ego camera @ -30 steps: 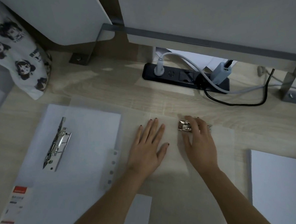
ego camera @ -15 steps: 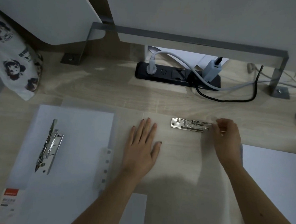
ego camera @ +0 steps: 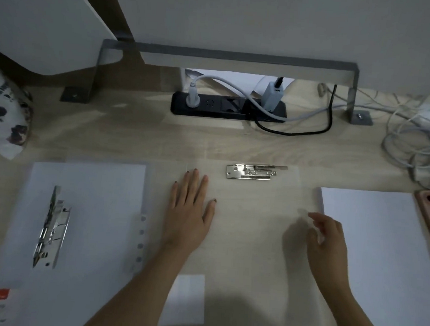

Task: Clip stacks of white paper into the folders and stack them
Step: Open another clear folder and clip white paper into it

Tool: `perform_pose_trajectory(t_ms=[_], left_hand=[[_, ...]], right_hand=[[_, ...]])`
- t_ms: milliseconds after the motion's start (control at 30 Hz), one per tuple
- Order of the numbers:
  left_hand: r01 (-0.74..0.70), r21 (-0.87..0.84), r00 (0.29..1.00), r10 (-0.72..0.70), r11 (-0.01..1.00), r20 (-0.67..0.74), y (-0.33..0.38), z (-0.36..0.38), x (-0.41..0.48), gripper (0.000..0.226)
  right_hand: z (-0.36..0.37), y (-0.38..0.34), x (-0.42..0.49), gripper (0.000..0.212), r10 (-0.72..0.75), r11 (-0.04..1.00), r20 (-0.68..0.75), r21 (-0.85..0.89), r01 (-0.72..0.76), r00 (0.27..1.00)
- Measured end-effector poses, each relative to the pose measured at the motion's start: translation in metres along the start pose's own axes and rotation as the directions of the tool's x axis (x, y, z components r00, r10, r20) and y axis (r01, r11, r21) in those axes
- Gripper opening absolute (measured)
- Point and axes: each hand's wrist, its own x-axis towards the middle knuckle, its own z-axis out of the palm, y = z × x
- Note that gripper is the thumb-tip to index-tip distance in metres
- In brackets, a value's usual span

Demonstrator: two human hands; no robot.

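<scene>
Over at 9 o'clock sits a folder [ego camera: 86, 230] already loaded with white paper, its metal clip [ego camera: 51, 228] lying on top. The left hand [ego camera: 189, 211] is pressed flat, fingers spread, on the clear empty folder [ego camera: 249, 240] in the middle, whose clamp [ego camera: 252, 172] sits up at 12. The right hand [ego camera: 329, 239] hovers loosely curled at the folder's edge, gripping nothing. At 3 o'clock waits the loose paper stack [ego camera: 380, 248].

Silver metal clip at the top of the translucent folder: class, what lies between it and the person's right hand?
In the head view, only bare translucent folder sheet lies between the silver metal clip and the right hand.
</scene>
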Motion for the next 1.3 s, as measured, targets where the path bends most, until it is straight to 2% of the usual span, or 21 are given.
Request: perform_pose_trajectory(t_ms=[167,233,300,367,433,500,567,667,733,833,967,1100,1167,1300], left_hand=[[0.003,-0.048,1.0,-0.002,0.999,0.02,0.001,0.0,0.001,0.062],[0.031,-0.165,0.999,-0.027,0.986,0.028,0.013,-0.007,-0.002,0.066],[0.069,-0.352,0.998,-0.069,0.933,0.014,0.037,-0.017,-0.014,0.06],[0.094,-0.592,0.995,-0.091,0.801,0.035,0.074,-0.027,-0.034,0.049],[0.199,-0.804,0.98,-0.095,0.561,0.176,0.118,-0.033,-0.052,0.032],[0.397,-0.85,0.911,-0.032,0.347,0.412,0.162,-0.041,-0.066,0.028],[0.545,-0.804,0.821,0.043,0.24,0.569,0.195,-0.047,-0.075,0.034],[0.68,-0.708,0.713,0.055,0.189,0.699,0.226,-0.047,-0.081,0.041],[0.725,-0.666,0.675,0.009,0.177,0.737,0.235,-0.04,-0.08,0.035],[0.742,-0.644,0.662,-0.055,0.185,0.747,0.242,-0.037,-0.072,0.012],[0.754,-0.615,0.644,-0.074,0.23,0.762,0.248,-0.033,-0.061,0.023],[0.747,-0.627,0.658,-0.11,0.222,0.745,0.258,-0.03,-0.06,0.019],[0.728,-0.654,0.682,-0.125,0.204,0.72,0.26,-0.027,-0.064,0.009],[0.647,-0.746,0.76,-0.059,0.155,0.647,0.263,-0.022,-0.08,0.024]], right_hand=[[-0.025,0.026,-0.025,0.026,0.045,0.999,-0.069,0.009,-0.044,0.997],[-0.038,0.034,-0.03,0.027,0.056,0.998,-0.085,-0.002,-0.057,0.995],[-0.051,0.042,-0.031,0.026,0.058,0.998,-0.09,-0.009,-0.059,0.994],[-0.064,0.051,-0.031,0.026,0.058,0.998,-0.073,-0.02,-0.06,0.996],[-0.077,0.06,-0.029,0.028,0.049,0.998,-0.05,-0.032,-0.051,0.998],[-0.088,0.068,-0.029,0.029,0.04,0.999,-0.026,-0.023,-0.041,0.999],[-0.093,0.07,-0.027,0.03,0.004,1.0,0.011,0.009,-0.004,1.0],[-0.094,0.073,-0.022,0.03,-0.068,0.998,0.081,0.02,0.067,0.994],[-0.092,0.077,-0.019,0.03,-0.08,0.997,0.143,0.007,0.08,0.986],[-0.088,0.086,-0.015,0.031,-0.113,0.989,0.213,-0.066,0.129,0.97],[-0.09,0.092,-0.007,0.033,-0.115,0.986,0.253,-0.092,0.142,0.961],[-0.092,0.094,-0.003,0.029,-0.106,0.989,0.254,-0.077,0.129,0.961],[-0.092,0.094,-0.003,0.027,-0.12,0.988,0.252,-0.062,0.139,0.96],[-0.094,0.092,-0.004,0.028,-0.105,0.994,0.264,0.002,0.108,0.959]])
